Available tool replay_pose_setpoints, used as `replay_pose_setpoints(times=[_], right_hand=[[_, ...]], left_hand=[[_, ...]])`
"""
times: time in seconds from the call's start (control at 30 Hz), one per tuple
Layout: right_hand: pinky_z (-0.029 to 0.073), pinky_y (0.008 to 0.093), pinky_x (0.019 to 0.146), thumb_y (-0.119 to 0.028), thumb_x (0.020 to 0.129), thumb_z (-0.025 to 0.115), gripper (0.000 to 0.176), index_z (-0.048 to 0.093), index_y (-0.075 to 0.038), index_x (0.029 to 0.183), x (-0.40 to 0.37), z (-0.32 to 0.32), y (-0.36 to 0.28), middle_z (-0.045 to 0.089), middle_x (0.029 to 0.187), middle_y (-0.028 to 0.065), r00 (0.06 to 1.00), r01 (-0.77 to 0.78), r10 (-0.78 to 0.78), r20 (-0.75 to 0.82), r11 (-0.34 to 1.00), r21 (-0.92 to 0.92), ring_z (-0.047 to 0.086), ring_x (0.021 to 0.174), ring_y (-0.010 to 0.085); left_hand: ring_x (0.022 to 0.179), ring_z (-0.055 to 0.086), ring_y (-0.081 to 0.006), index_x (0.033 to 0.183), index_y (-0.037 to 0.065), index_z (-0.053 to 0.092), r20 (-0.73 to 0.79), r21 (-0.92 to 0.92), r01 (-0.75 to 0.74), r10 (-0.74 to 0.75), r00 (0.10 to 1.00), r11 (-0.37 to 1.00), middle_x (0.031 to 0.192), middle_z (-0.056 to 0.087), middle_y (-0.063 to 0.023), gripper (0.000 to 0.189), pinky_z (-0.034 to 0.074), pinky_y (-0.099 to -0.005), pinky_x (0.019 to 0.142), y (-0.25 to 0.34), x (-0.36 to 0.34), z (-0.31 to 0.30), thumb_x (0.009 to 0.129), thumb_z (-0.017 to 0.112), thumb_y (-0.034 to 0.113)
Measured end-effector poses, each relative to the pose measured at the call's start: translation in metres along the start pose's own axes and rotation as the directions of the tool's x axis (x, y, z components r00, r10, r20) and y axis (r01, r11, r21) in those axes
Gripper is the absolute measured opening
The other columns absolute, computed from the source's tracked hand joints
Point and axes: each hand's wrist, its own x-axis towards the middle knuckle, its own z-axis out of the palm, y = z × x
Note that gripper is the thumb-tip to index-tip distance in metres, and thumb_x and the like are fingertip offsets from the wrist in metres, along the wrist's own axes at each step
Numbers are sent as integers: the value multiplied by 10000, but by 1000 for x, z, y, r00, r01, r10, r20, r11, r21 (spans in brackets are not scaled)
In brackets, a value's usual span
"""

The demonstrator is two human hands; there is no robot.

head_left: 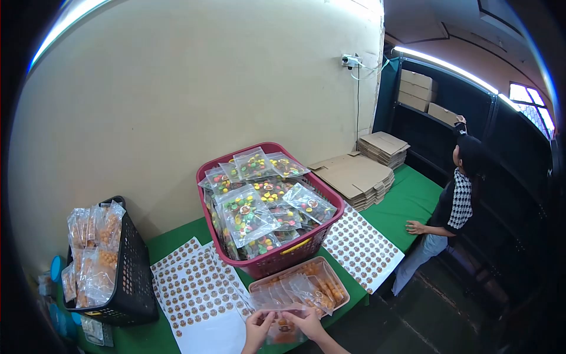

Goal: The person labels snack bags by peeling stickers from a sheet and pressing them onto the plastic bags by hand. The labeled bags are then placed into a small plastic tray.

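At the table's front edge, my left hand (257, 330) and my right hand (310, 324) pinch the top edge of a clear plastic bag (283, 335). It has orange contents low down and a round brown label on its front. Just beyond my fingers, a shallow tray (344, 289) holds several similar bags of orange snacks (318, 282). Left of my hands lie white sheets of round stickers (200, 289), and another sticker sheet (365, 251) lies to the right past the tray.
A maroon basket (268, 268) full of bags of colourful candies stands behind the tray. On the left is a black basket (138, 277) with orange snack bags. Flattened cardboard boxes (354, 174) are stacked farther back. At right, a person (442, 206) reaches to a box on a dark shelf.
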Motion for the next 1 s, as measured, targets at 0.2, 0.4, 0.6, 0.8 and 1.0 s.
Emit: replay_pose_setpoints(times=[0.2, 0.4, 0.6, 0.8, 1.0], right_hand=[[454, 190, 578, -100, 801, 615, 161, 617, 3, 925, -1, 9, -22, 618, 813, 33, 997, 73, -72, -15, 994, 86, 573, 686, 74], [462, 212, 698, -63, 797, 608, 149, 612, 24, 917, 13, 19, -16, 619, 849, 55, 999, 41, -41, 21, 999, -8, 578, 773, 97], [453, 187, 600, -108, 798, 621, 177, 623, 26, 914, 16, 31, -16, 621, 805, 45, 995, 66, -59, 86, 994, -90, 554, 683, 59], [436, 177, 529, -110, 794, 627, 172, 625, 18, 910, 17, 37, -10, 622, 788, 38, 998, 11, -11, 62, 1000, -1, 543, 627, 46], [440, 191, 574, -65, 786, 621, 144, 617, 21, 903, 18, 29, -23, 619, 791, 48, 1000, 27, -27, -2, 993, 114, 562, 656, 77]], left_hand=[[715, 561, -70, 867, -13, 607, 83, -12, -62, 63, 995, 998, 788, 619, -26, 110, 436, -190, 639, 3, 2, -1, 824, 578, 84], [745, 570, -97, 894, -13, 599, 45, -4, -85, 85, 995, 996, 798, 619, -49, 119, 445, -217, 672, 9, -2, -8, 815, 581, 75], [740, 571, -98, 867, -11, 606, -58, -47, -139, 136, 989, 989, 816, 619, -56, 117, 445, -213, 677, 14, -10, -14, 800, 616, 85], [741, 574, -98, 843, -10, 605, -105, 117, -175, 187, 977, 978, 815, 618, -62, 106, 453, -218, 654, 13, -5, -21, 790, 622, 80], [727, 574, -104, 816, -4, 608, -146, 161, -200, 224, 964, 966, 781, 613, -64, 84, 454, -221, 645, 15, -3, -16, 787, 622, 74]])
